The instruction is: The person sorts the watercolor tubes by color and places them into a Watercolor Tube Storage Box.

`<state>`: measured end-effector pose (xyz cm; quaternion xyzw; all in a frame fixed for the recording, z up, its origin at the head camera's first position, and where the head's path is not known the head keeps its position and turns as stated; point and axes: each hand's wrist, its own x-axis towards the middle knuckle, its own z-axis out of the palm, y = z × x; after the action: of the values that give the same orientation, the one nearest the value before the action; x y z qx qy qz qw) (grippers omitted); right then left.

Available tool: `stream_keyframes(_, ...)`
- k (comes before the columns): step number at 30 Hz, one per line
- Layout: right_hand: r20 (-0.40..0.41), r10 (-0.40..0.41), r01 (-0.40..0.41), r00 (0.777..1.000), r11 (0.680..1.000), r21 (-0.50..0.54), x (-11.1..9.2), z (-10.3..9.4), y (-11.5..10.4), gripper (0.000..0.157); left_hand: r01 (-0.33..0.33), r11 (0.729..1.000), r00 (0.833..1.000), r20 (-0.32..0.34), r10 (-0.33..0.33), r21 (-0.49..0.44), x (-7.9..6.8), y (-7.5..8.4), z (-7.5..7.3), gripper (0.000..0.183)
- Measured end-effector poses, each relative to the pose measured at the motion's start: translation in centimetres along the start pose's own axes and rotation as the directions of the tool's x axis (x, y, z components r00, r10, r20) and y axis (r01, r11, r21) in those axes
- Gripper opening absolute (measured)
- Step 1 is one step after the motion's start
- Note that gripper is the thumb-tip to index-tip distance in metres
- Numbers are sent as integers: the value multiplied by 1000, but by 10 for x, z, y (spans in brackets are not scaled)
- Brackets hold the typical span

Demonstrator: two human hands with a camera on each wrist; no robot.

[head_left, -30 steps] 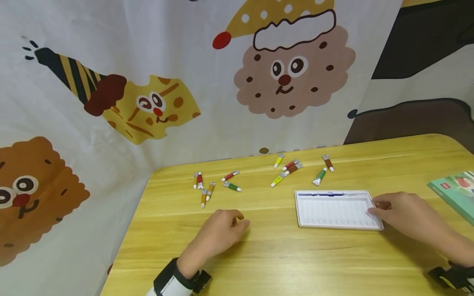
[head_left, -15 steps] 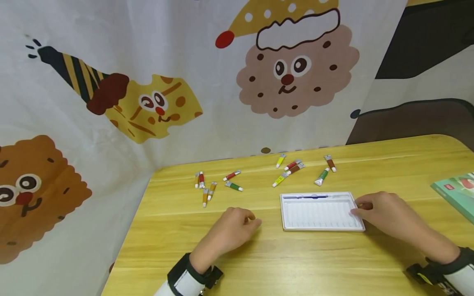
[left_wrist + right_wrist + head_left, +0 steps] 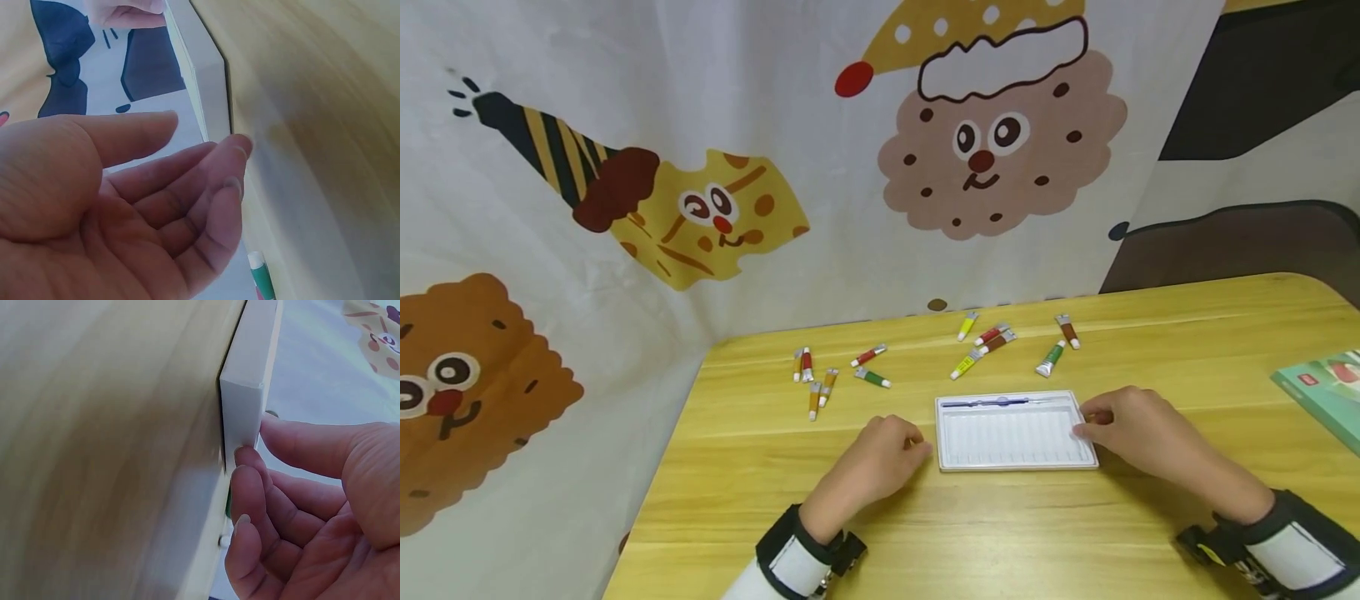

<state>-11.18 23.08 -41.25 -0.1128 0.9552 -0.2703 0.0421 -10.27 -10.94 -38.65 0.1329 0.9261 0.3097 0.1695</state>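
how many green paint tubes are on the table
2: one green tube lies beyond the left hand, near a red tube; another green tube lies beyond the white tray, near a brown tube.

A cartoon-printed white cloth (image 3: 835, 167) hangs behind the wooden table (image 3: 1015, 533)

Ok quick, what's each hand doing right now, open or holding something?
Left hand: open, holding nothing.
Right hand: holding the white tray by its edge.
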Motion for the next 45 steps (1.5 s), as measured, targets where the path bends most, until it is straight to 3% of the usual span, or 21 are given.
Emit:
stream_keyframes(11, 30, -10, 9, 999, 999, 44, 9, 10, -17, 20, 133, 990, 991, -6, -133, -43, 3, -5, -2, 38)
stream_keyframes(17, 43, -17, 14, 999, 997, 78, 13, 15, -28, 20, 170, 984, 985, -26, -172, -43, 5, -7, -5, 40)
stream_keyframes(26, 34, -25, 22, 999, 997, 70, 21, 22, -36, 18, 174, 985, 982, -67, -175, -16, 7, -14, -8, 49)
stream_keyframes(39, 106, 71, -85, 992, 987, 138, 26, 16, -38, 13, 139, 990, 986, -88, -139, -8, 10, -12, -9, 57)
stream_keyframes(45, 118, 68, -84, 991, 988, 132, 26, 14, -34, 14, 126, 992, 988, -90, -127, -25, 12, -11, -8, 53)
